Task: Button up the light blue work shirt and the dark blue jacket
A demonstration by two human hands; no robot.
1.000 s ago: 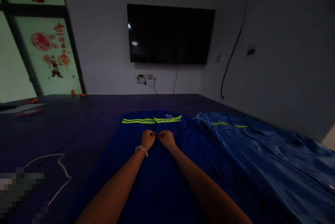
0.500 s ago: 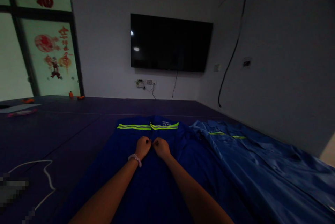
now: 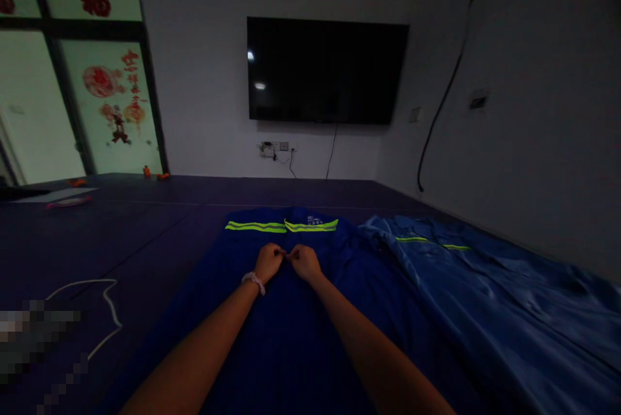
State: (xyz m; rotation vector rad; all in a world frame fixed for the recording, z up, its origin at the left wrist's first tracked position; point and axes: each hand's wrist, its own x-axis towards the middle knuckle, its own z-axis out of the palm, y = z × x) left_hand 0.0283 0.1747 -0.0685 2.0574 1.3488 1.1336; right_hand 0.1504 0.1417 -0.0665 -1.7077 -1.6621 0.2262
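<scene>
Jacket (image 3: 286,331), dark blue: laid out on the mat (image 3: 160,221), between and beneath the forearms, stripe (image 3: 257,227) at the far end. Left hand (image 3: 269,262), scrunchie (image 3: 253,283) at wrist: fingers pinched at the jacket's front seam, seemingly on cloth. Right hand (image 3: 305,262): likewise pinched, just beside the left; any fastener between them too dark to tell. Second garment (image 3: 475,292), lighter blue: lying to the right, close against the jacket.

Faults possible: pinch slipping, should the fingertips hold too little cloth; front edges misaligned, from uneven pulling or dim light; second garment dragged askew, were the jacket tugged leftward.
</scene>
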